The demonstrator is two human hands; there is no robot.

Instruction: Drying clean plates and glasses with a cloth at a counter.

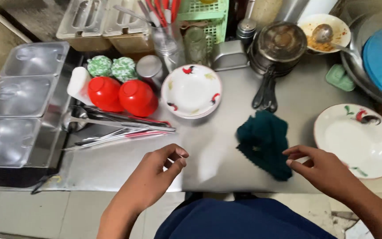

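My left hand hovers over the near edge of the steel counter, fingers loosely curled and holding nothing. My right hand is low on the right, fingers apart, its fingertips just beside a crumpled dark green cloth lying on the counter. To the right of that hand sits an empty white plate with a rooster print. A stack of similar white plates stands further back in the middle.
Steel ladles and tongs lie at the left beside two red bowls. Lidded steel containers line the far left. Stacked pans, a utensil jar, a bowl with food and a spoon stand behind.
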